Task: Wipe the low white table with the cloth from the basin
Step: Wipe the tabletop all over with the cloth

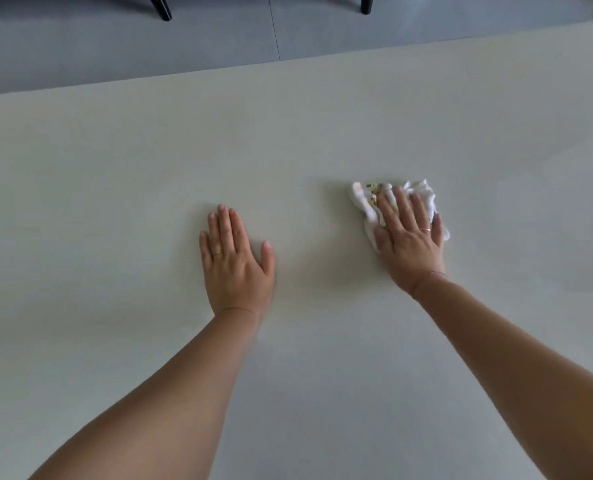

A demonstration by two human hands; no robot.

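Observation:
The low white table (pixel 122 174) fills most of the head view. A crumpled white cloth (pixel 366 199) with small yellow marks lies on it right of centre. My right hand (pixel 411 239) presses flat on the cloth with straight, spread fingers, covering its near part. My left hand (pixel 234 259) rests palm down on the bare tabletop, left of the cloth, fingers straight and together. The basin is out of view.
The table's far edge (pixel 288 60) runs slanted across the top, with grey tiled floor (pixel 115 46) behind it. Two dark furniture legs (pixel 160 6) (pixel 366 3) stand on the floor at the top edge.

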